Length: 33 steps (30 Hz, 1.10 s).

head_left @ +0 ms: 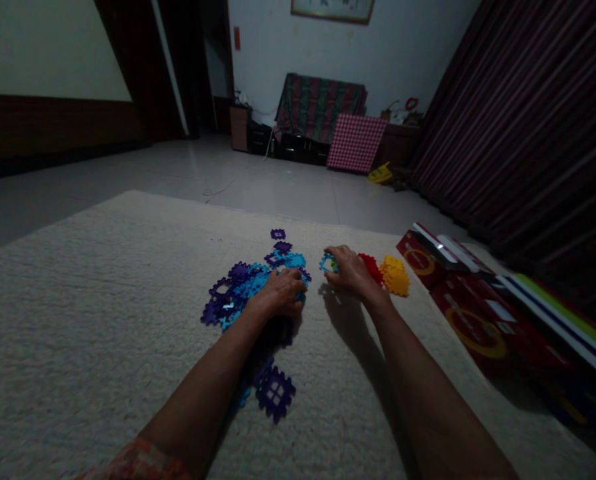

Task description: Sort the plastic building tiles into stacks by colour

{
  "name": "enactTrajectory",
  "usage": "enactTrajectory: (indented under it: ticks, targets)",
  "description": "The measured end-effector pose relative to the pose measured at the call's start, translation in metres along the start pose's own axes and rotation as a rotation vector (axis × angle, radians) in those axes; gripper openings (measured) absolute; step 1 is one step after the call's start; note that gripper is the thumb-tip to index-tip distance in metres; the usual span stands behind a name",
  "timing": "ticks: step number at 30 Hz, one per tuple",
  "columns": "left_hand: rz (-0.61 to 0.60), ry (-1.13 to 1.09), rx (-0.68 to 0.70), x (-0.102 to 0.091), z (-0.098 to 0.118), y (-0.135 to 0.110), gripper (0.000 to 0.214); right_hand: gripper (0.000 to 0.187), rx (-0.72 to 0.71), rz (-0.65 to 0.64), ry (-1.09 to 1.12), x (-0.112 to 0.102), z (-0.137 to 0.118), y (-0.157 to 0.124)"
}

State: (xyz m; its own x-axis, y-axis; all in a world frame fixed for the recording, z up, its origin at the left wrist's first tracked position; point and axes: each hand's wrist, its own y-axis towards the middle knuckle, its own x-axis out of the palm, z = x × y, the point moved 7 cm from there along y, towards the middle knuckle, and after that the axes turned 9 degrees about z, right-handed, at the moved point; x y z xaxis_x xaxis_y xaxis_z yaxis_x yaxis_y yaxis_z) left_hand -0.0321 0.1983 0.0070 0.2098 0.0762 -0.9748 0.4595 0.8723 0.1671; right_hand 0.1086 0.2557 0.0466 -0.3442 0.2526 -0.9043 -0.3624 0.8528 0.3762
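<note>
Both my arms reach out over a cream carpet [103, 313]. My left hand [279, 294] rests, fingers curled, on a heap of purple and light-blue plastic grid tiles [235, 288]; what it grips is hidden. My right hand [349, 269] is closed in a pinch on a light-blue tile [327, 263], just left of a red pile of tiles [373, 267] and a yellow pile [395, 275]. One purple tile [275, 393] lies alone near my left forearm. Another purple tile [278, 234] lies beyond the heap.
A red toy box [471, 310] with white and green panels lies open on the carpet's right side. A striped curtain [528, 113] hangs on the right. Grey floor [228, 177] runs to a cloth-covered cabinet [321, 107] and a red checked board [355, 142].
</note>
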Motion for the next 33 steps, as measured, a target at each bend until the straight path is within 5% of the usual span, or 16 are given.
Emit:
enactTrajectory:
  ticks: [4,9,20,33]
  targets:
    - [0.011,-0.006,-0.001,0.002,-0.002,0.0,0.037,0.054,-0.015,-0.04,-0.143,0.025,0.008,0.035]
    - [0.014,-0.017,-0.004,0.002,-0.001,-0.001,0.038,0.052,-0.06,-0.149,-0.197,0.052,0.012,0.046]
    - [-0.017,-0.003,0.029,0.004,0.0,0.001,0.033,0.042,-0.064,-0.269,-0.282,0.063,-0.007,0.051]
    - [-0.01,-0.055,-0.025,0.0,-0.003,0.0,0.034,0.051,-0.061,-0.294,-0.182,0.067,-0.012,0.052]
